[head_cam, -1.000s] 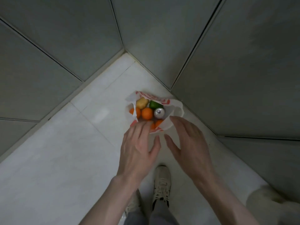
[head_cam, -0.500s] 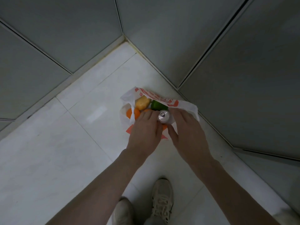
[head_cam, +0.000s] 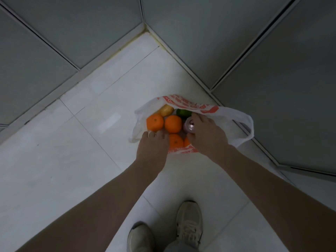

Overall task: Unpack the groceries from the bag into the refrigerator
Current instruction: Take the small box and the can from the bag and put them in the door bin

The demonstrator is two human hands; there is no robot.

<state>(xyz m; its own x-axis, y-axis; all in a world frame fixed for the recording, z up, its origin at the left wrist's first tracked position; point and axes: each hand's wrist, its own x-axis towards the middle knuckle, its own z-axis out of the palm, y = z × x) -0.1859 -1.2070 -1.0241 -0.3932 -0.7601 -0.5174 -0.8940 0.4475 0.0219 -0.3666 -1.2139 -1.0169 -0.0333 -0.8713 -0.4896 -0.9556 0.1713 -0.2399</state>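
A white plastic bag with red print lies open on the pale tiled floor. Inside it I see several oranges, a yellow fruit, a green fruit and a pink drink can. My right hand is inside the bag's mouth with its fingers curled round the can. My left hand grips the bag's near left rim, its fingertips hidden in the plastic.
Grey cabinet or refrigerator panels close in the corner on the left, back and right. My two shoes stand on the tiles below the bag. Open floor stretches to the left.
Both hands have come down from above the bag to it. The left hand has pulled the rim open, showing more oranges; the right hand has closed round the can.
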